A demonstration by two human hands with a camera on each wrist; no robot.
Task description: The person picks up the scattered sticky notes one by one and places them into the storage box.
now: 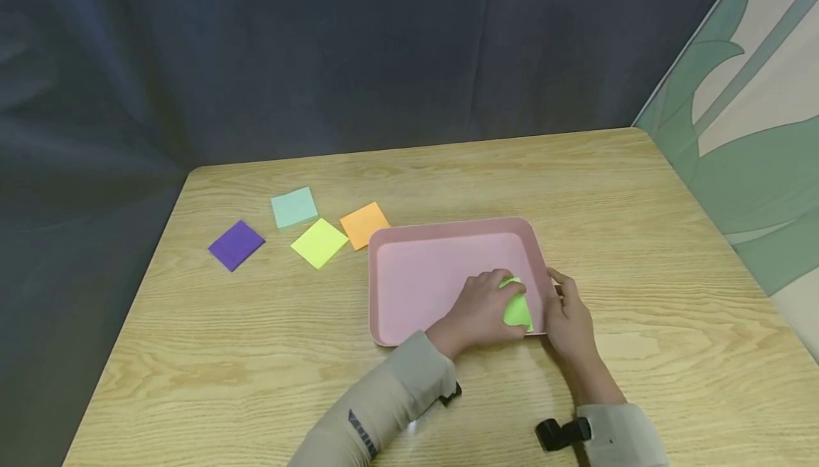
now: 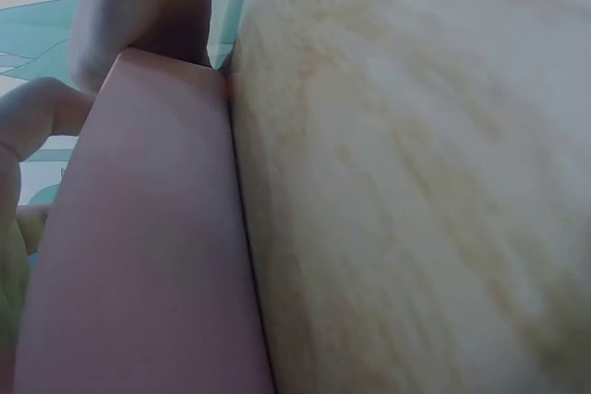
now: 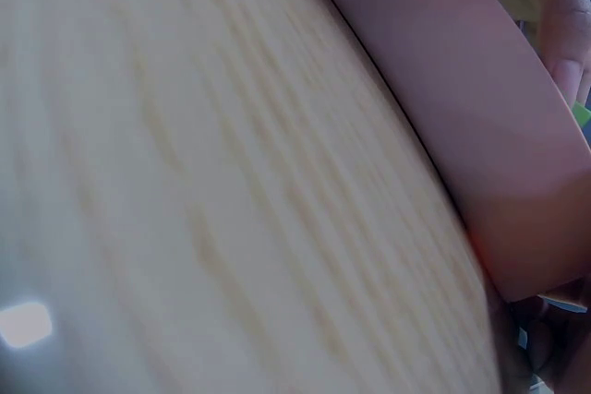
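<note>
A shallow pink tray lies on the table; its outer side wall fills part of the left wrist view. Inside the tray's right end, my left hand grips a bright green sticky note, fingers on the far side and thumb on the near side. The note looks bent, and the hand covers part of it. My right hand rests against the outside of the tray's right wall by the near corner. Some of its fingers are hidden, and none show inside the tray.
Left of the tray lie a purple square, a mint-green square, a yellow square and an orange square, the last beside the tray's far left corner. A dark curtain hangs behind the wooden table.
</note>
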